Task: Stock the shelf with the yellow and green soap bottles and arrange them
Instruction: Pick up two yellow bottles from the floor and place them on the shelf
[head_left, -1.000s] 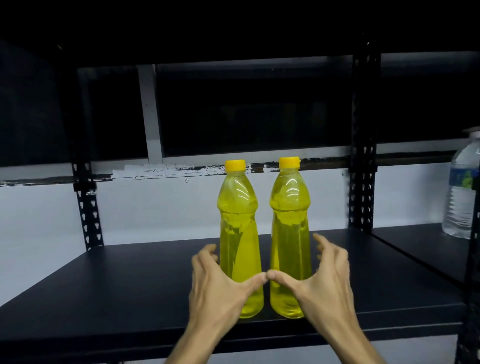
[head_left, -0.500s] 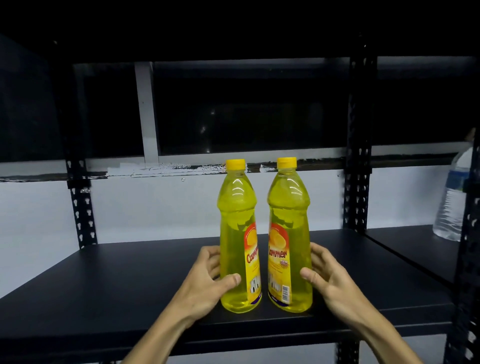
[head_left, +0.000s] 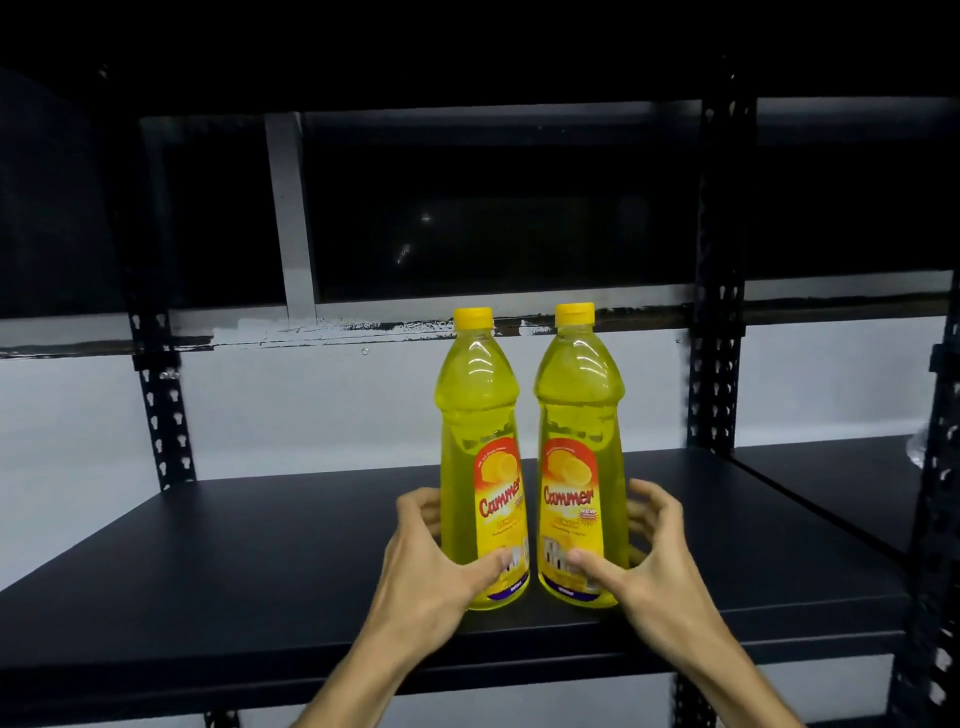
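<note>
You have 2 yellow soap bottles standing upright side by side near the front edge of the black shelf (head_left: 260, 561), close together with a thin gap between them. The left bottle (head_left: 480, 467) and the right bottle (head_left: 579, 462) each carry a yellow cap and a red and yellow label that reads "Cammer" in red script under a lemon picture; the right label also shows a small red "NEW" badge. The finer print below is too small to read. Your left hand (head_left: 431, 556) curls around the base of the left bottle, thumb across the front of its label. Your right hand (head_left: 644, 561) curls around the base of the right bottle, thumb on the lower label, fingers spread behind its side. Black slotted uprights (head_left: 719, 312) frame the shelf against a white wall (head_left: 311, 405)
</note>
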